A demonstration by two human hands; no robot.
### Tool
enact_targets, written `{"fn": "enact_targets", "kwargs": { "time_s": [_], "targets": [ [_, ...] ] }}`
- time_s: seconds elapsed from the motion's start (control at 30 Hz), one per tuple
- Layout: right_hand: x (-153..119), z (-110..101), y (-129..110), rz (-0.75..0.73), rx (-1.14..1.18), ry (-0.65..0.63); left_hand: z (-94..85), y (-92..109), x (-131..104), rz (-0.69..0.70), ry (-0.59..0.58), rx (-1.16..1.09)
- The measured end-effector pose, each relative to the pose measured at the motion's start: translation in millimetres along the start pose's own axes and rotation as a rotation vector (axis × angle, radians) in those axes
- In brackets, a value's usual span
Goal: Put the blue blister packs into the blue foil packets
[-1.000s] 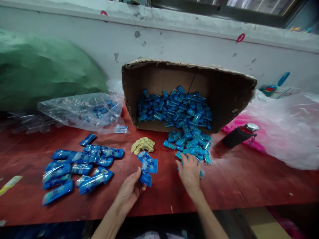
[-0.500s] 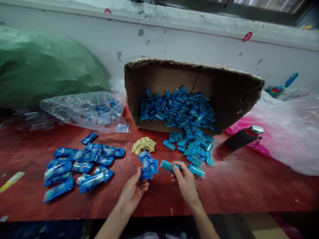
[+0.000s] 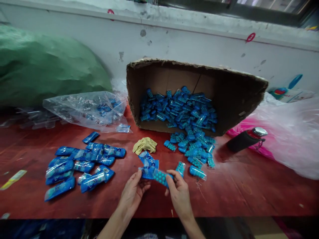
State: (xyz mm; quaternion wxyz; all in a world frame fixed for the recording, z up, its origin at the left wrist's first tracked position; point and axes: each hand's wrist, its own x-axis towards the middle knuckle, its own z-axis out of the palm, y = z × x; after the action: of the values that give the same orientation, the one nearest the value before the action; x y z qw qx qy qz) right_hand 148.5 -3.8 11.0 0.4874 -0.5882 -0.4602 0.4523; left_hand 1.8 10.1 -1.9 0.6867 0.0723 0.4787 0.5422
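Note:
My left hand (image 3: 133, 191) pinches a blue printed wrapper (image 3: 146, 173) by its left end. Between the fingers of my right hand (image 3: 178, 192) is a small clear bottle of blue beads (image 3: 160, 177), lying sideways. Its left end meets or overlaps the wrapper's right edge; I cannot tell whether it is inside. More flat wrappers (image 3: 147, 156) lie just beyond, beside a crumpled yellow cloth (image 3: 145, 145). Past my right hand, another bead bottle (image 3: 180, 168) rests on the table near a loose pile of them (image 3: 196, 146).
A tilted cardboard box (image 3: 239, 99) opens toward me with many bottles inside. Several blue wrapped packs (image 3: 92, 182) lie at left, below a clear plastic bag (image 3: 74, 106). A black-sleeved flask (image 3: 240, 141) leans at right by a pink-white bag (image 3: 294, 132). A green sack (image 3: 50, 63) fills the back left.
My right hand has moved left and brought its bottle up to the wrapper. Another bottle now shows on the table behind that hand. My left hand has stayed nearly in place.

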Motion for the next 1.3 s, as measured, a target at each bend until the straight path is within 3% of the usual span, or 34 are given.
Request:
{"fn": "enact_targets", "kwargs": {
  "time_s": [0.33,0.57,0.67,0.8,0.87,0.93,1.07,1.2,1.3],
  "targets": [
    [-9.5,5.4,9.0,-0.019,-0.045,-0.052,0.5,5.7,-0.7,0.072,0.020,0.028],
    [-3.2,6.5,11.8,0.126,0.121,-0.135,2.6,5.0,-1.0,0.207,0.029,0.143],
    [-3.5,9.5,13.6,0.000,0.005,-0.099,5.9,1.2,-1.5,0.185,0.022,0.136],
    [-6.0,15.5,18.5,-0.300,-0.180,-0.037,11.6,-2.0,-3.4,0.016,-0.007,0.047],
    [-7.2,16.2,19.0,-0.345,-0.194,-0.057,11.5,-1.2,-3.6,-0.043,-0.012,0.020],
    [-7.6,14.2,16.8,-0.301,-0.156,-0.148,8.6,0.7,-2.7,-0.069,-0.009,0.012],
    [-5.2,8.7,11.3,-0.069,0.069,-0.381,2.0,3.9,0.8,-0.093,-0.033,-0.021],
    [-6.3,12.5,12.0,0.063,0.155,-0.258,5.8,2.3,1.1,-0.087,0.008,-0.040],
    [-12.5,17.2,11.0,-0.051,0.052,-0.147,12.1,1.1,-3.4,-0.056,0.013,0.014]
  ]
}}
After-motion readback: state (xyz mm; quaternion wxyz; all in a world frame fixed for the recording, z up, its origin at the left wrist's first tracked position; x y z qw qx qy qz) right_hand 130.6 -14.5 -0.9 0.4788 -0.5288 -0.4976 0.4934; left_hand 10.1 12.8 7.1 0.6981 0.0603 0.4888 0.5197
